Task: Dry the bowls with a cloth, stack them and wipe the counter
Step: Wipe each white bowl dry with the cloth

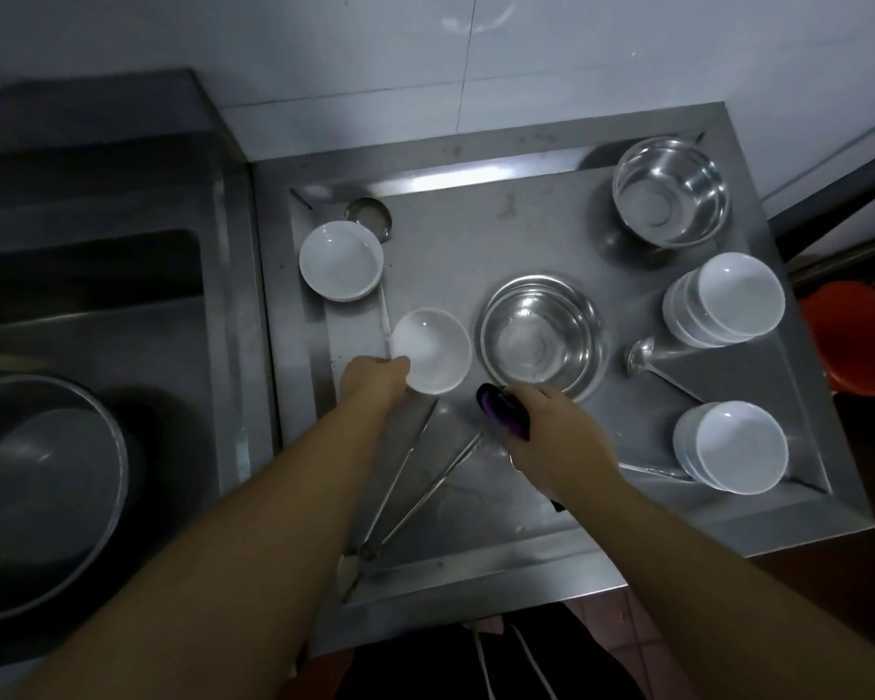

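My left hand (375,381) grips the near rim of a single white bowl (433,348) over the steel counter (476,229). My right hand (551,437) is closed around a bunched purple cloth (501,409), just right of that bowl. Another white bowl (341,260) sits at the back left. Two stacks of white bowls stand on the right, one further back (726,300) and one nearer (731,447). A steel bowl (539,336) rests at the centre, a deeper steel bowl (670,192) at the back right.
Steel tongs (410,492) lie on the counter between my forearms. A ladle (640,353) lies right of the centre steel bowl. A small steel cup (370,217) stands behind the back-left bowl. A sink with a large basin (46,492) is on the left; an orange stool (854,341) is at the right edge.
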A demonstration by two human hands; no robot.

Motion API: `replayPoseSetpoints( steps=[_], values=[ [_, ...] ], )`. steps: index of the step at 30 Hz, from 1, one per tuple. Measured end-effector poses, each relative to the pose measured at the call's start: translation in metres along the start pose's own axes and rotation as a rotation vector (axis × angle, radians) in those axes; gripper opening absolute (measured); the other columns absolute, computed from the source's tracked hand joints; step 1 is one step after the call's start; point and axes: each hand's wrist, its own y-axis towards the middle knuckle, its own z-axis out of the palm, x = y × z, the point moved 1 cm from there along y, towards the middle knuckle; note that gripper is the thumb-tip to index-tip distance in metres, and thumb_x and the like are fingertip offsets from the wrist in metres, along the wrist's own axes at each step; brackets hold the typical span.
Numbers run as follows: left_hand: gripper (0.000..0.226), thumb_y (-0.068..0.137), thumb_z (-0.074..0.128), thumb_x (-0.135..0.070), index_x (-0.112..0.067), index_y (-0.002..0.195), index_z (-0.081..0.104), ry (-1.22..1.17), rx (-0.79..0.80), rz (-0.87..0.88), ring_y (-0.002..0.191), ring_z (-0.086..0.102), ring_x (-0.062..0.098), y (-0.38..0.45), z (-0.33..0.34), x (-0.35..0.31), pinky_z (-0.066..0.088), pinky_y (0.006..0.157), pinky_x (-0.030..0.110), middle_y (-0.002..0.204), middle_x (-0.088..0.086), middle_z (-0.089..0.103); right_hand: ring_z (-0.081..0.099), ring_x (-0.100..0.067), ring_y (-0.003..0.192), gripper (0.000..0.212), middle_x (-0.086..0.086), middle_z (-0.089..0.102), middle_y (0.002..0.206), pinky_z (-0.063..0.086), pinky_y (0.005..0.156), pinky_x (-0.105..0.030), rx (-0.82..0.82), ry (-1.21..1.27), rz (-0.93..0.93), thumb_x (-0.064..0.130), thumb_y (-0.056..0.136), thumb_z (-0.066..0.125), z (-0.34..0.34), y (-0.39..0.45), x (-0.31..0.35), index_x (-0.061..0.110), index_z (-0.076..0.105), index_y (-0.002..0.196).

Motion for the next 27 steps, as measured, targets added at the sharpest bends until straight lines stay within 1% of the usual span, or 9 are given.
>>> replayPoseSetpoints(
  steps=[3, 6, 8, 10, 13, 17, 19, 22, 27],
  values=[
    [0.031, 0.06, 0.065, -0.04, -0.018, 0.082, 0.065, 0.025, -0.019, 0.019, 0.096, 0.074, 0.035, -0.024, -0.01, 0.0, 0.063, 0.092, 0.047, 0.099, 0.014, 0.074, 0.064, -0.013, 0.072, 0.026, 0.013, 0.064, 0.087, 0.051, 0.06, -0.034, 0.007, 0.176, 0.063, 0.036, 0.084, 0.063, -0.01, -0.005, 0.004, 0.038, 0.058, 0.109],
    [0.048, 0.065, 0.066, -0.041, -0.012, 0.103, 0.066, 0.001, -0.04, 0.024, 0.097, 0.073, 0.033, -0.047, -0.02, 0.006, 0.063, 0.093, 0.05, 0.105, 0.013, 0.074, 0.065, -0.01, 0.069, 0.014, 0.008, 0.067, 0.077, 0.051, 0.059, -0.03, -0.01, 0.36, 0.073, 0.038, 0.09, 0.067, -0.022, -0.01, 0.009, 0.035, 0.057, 0.1],
    [0.05, 0.07, 0.069, -0.035, -0.009, 0.113, 0.065, -0.078, -0.031, 0.023, 0.1, 0.073, 0.036, -0.063, -0.024, 0.01, 0.062, 0.095, 0.053, 0.109, 0.016, 0.073, 0.066, -0.01, 0.076, 0.01, 0.008, 0.068, 0.084, 0.053, 0.064, -0.03, -0.024, 0.519, 0.095, 0.045, 0.091, 0.066, -0.033, -0.013, 0.017, 0.042, 0.058, 0.095],
    [0.038, 0.08, 0.071, -0.024, -0.006, 0.113, 0.064, -0.171, -0.011, 0.039, 0.099, 0.073, 0.036, -0.082, -0.026, 0.012, 0.064, 0.092, 0.052, 0.109, 0.018, 0.072, 0.068, -0.012, 0.088, 0.005, 0.01, 0.069, 0.095, 0.057, 0.076, -0.034, -0.021, 0.694, 0.118, 0.053, 0.09, 0.062, -0.046, -0.017, 0.026, 0.056, 0.06, 0.093],
    [0.017, 0.092, 0.067, -0.013, -0.007, 0.108, 0.069, -0.3, 0.042, 0.055, 0.091, 0.073, 0.03, -0.119, -0.027, 0.012, 0.064, 0.081, 0.042, 0.106, 0.016, 0.073, 0.068, -0.018, 0.104, 0.032, 0.012, 0.069, 0.11, 0.057, 0.091, -0.043, 0.018, 0.844, 0.082, 0.054, 0.087, 0.054, -0.069, -0.023, 0.041, 0.059, 0.063, 0.117],
    [0.021, 0.095, 0.063, -0.011, -0.003, 0.112, 0.071, -0.513, 0.157, 0.018, 0.096, 0.073, 0.033, -0.173, -0.018, 0.005, 0.062, 0.09, 0.047, 0.104, 0.015, 0.076, 0.063, 0.005, 0.092, 0.029, 0.032, 0.064, 0.093, 0.048, 0.073, -0.024, -0.051, 0.766, -0.168, 0.045, 0.086, 0.055, -0.098, -0.038, 0.058, 0.071, 0.051, 0.099],
    [0.027, 0.096, 0.063, -0.012, 0.0, 0.117, 0.072, -0.57, 0.192, 0.057, 0.099, 0.071, 0.034, -0.203, -0.008, -0.003, 0.061, 0.093, 0.048, 0.106, 0.017, 0.076, 0.059, 0.015, 0.095, 0.035, 0.032, 0.062, 0.098, 0.045, 0.071, -0.012, -0.143, 0.627, -0.303, 0.045, 0.089, 0.062, -0.113, -0.05, 0.061, 0.066, 0.045, 0.11],
    [0.029, 0.098, 0.063, -0.017, -0.001, 0.119, 0.074, -0.651, 0.232, 0.153, 0.108, 0.072, 0.035, -0.243, 0.004, -0.014, 0.059, 0.102, 0.05, 0.111, 0.019, 0.079, 0.058, 0.012, 0.103, 0.042, 0.026, 0.062, 0.11, 0.043, 0.077, -0.004, -0.229, 0.515, -0.45, 0.047, 0.09, 0.069, -0.13, -0.065, 0.059, 0.053, 0.049, 0.126],
    [0.035, 0.098, 0.063, -0.015, 0.004, 0.126, 0.07, -0.777, 0.259, 0.31, 0.098, 0.077, 0.032, -0.291, 0.011, -0.029, 0.063, 0.08, 0.038, 0.119, 0.027, 0.074, 0.061, 0.008, 0.102, 0.039, 0.02, 0.067, 0.112, 0.044, 0.081, -0.004, -0.257, 0.557, -0.522, 0.049, 0.096, 0.065, -0.153, -0.086, 0.058, 0.042, 0.056, 0.133]
  ],
)
